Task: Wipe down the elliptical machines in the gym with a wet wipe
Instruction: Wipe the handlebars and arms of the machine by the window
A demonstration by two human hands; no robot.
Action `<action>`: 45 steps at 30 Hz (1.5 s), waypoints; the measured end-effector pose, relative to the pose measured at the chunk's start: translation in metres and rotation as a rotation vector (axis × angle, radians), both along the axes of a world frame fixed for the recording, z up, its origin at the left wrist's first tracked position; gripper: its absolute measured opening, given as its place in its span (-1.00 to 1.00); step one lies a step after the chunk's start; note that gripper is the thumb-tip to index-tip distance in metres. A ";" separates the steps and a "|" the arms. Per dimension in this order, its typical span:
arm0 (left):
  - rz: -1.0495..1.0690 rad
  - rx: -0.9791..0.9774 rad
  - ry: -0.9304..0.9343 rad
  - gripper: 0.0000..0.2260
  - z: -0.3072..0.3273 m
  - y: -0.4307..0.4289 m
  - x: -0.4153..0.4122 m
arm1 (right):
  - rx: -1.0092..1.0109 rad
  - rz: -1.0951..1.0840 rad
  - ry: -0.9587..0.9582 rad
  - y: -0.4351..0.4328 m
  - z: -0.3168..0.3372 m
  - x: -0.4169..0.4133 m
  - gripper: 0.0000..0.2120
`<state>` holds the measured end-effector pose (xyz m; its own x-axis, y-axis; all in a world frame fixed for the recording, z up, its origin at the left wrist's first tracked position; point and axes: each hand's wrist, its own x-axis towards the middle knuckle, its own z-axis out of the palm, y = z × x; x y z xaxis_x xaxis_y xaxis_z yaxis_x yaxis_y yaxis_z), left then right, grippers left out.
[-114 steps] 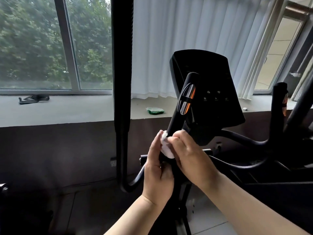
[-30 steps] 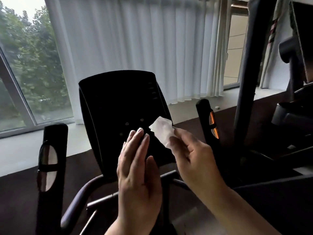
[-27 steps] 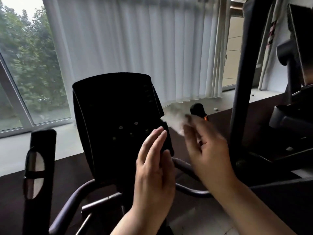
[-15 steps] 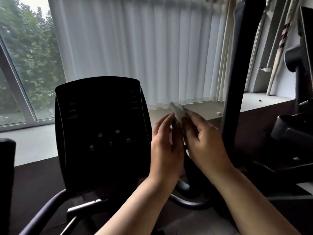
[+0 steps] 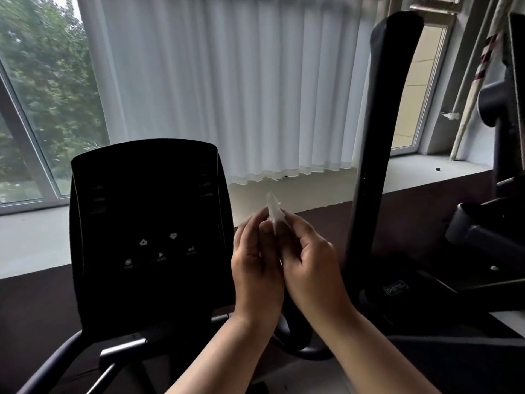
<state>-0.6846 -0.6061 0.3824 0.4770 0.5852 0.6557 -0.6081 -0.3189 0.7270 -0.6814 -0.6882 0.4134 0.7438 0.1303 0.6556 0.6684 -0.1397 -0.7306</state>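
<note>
Evidently to refold it to a fresh face, the left hand (image 5: 257, 268) and the right hand (image 5: 309, 268) both pinch the wet wipe (image 5: 274, 211) at their fingertips, clear of any surface. It stands at three o'clock from the console (image 5: 147, 231), with the upright handlebar (image 5: 377, 137) at the hands' two o'clock, probably next for wiping.

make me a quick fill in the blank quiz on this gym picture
1. The left hand and right hand together hold a small white ____.
2. Both hands are to the ____ of the black console.
3. Behind the console hangs a white ____.
4. Outside the window are green ____.
Missing words: wipe, right, curtain, trees.
</note>
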 end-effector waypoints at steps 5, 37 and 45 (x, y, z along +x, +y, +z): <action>0.030 -0.020 -0.003 -0.73 0.000 -0.002 0.002 | 0.040 0.026 0.055 0.001 0.002 -0.004 -0.62; -0.023 0.096 0.111 -0.75 0.012 0.002 -0.016 | -0.061 -0.171 0.029 -0.012 -0.039 -0.014 -0.76; -0.037 0.060 0.099 -0.75 0.009 -0.001 -0.013 | -0.002 -0.146 -0.033 -0.002 -0.039 -0.018 -0.70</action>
<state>-0.6979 -0.6074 0.3917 0.5618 0.5267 0.6380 -0.5467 -0.3424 0.7641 -0.6994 -0.6899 0.3744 0.7333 0.0240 0.6795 0.6642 -0.2388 -0.7084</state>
